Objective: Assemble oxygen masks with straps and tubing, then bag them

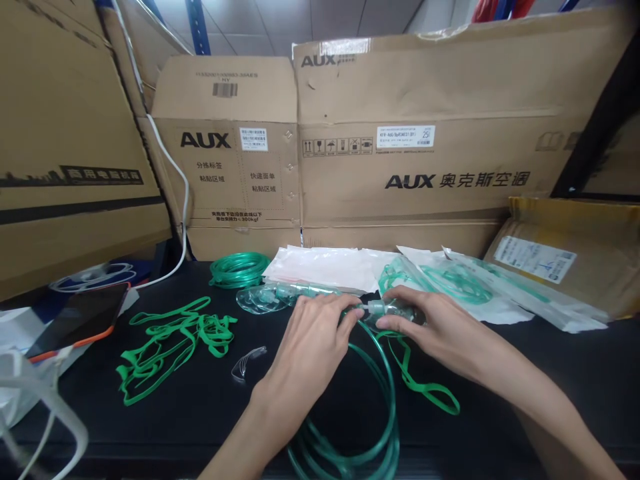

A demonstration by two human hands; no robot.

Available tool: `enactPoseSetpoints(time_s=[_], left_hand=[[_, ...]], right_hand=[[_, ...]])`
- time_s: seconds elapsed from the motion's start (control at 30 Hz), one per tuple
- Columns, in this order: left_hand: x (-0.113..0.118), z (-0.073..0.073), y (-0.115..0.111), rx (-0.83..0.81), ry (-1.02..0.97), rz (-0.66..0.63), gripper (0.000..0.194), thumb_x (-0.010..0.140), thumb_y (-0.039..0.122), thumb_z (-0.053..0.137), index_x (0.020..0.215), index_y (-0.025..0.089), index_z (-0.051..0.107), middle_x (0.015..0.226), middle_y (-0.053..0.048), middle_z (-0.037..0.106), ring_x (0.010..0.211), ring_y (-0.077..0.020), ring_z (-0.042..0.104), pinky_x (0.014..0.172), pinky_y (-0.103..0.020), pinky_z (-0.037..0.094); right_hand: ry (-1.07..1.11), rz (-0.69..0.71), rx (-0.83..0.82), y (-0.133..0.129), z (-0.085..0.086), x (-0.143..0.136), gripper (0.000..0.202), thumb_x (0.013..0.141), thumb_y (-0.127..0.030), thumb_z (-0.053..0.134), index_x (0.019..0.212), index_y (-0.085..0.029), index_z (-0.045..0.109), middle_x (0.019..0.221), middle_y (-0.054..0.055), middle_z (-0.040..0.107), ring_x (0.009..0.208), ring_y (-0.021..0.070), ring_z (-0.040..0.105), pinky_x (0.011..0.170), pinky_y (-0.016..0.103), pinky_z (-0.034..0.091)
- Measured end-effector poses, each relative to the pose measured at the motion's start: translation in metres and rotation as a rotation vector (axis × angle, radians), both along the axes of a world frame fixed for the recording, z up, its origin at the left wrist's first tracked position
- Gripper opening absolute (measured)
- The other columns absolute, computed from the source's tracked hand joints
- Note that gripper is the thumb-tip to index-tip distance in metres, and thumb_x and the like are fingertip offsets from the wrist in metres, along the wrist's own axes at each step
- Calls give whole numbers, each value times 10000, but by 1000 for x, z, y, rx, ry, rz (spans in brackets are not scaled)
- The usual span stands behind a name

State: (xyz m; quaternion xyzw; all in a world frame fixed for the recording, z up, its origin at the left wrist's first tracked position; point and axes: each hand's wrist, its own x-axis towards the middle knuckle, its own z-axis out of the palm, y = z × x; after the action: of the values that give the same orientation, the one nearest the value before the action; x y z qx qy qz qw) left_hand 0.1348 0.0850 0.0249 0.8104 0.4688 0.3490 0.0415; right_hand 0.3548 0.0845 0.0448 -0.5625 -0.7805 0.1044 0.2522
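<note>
Nearest the viewer, a loosely coiled length of green tubing (393, 401) lies on the black tabletop (505, 427), its lower loops running to the bottom edge of view. A thick white cable (67, 412) bends across the lower left corner.

The left hand (317, 327) is narrowed, thumb and fingers pinching the tubing near its end. The right hand (423, 313) is closed around a clear mask (400, 309), with its connector (375, 308) facing the tubing end, between the two hands. Whether the joint is fully seated cannot be told. A green elastic strap (431, 387) lies below the right hand.

Left of the left hand are some thin clear strips (243, 365), then a tangled pile of green elastic straps (210, 327). A dark-screened device (83, 319) with an orange edge sits at far left.

Behind the hands: a second clear mask (264, 299), a coil of green tubing (239, 269), white pouches (323, 267) and, to the right, clear-fronted packs (457, 285) containing green tubing. A labelled parcel (590, 247) stands behind these packs. AUX-printed cartons (400, 87) form the rear.
</note>
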Motion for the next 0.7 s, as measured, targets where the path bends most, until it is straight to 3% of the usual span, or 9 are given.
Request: enactPoseSetpoints(time_s=[0.27, 0.47, 0.6, 0.7], left_hand=[[2, -2, 2, -118, -95, 66, 218, 1022, 337, 576, 1139, 237, 730, 1140, -54, 767, 1068, -289, 700, 890, -395, 501], [-2, -2, 3, -86, -113, 35, 199, 1022, 292, 568, 1130, 248, 729, 1148, -43, 766, 1068, -273, 701, 905, -373, 483], [-3, 3, 2, -88, -155, 12, 182, 1017, 253, 572, 1107, 253, 731, 1104, -21, 779, 1012, -242, 717, 866, -334, 483], [-2, 6, 1, -98, -164, 9, 162, 1007, 240, 587, 1081, 240, 732, 1090, -31, 782, 992, -239, 723, 841, -321, 485]], right_hand=[[91, -30, 19, 2, 3, -17, 404, 865, -622, 679, 1016, -248, 673, 767, 6, 684, 684, 212, 590, 613, 303, 431], [288, 52, -33, -2, 5, -24, 360, 856, -510, 721, 1074, -225, 755, 985, 53, 768, 937, 269, 686, 803, 334, 500], [384, -35, -34, 3, 2, -17, 545, 848, -595, 698, 1191, -172, 721, 941, 87, 765, 863, 272, 687, 702, 332, 507], [346, -9, -5, 5, 2, -16, 507, 859, -604, 686, 1136, -182, 727, 922, 71, 753, 830, 244, 671, 679, 306, 495]])
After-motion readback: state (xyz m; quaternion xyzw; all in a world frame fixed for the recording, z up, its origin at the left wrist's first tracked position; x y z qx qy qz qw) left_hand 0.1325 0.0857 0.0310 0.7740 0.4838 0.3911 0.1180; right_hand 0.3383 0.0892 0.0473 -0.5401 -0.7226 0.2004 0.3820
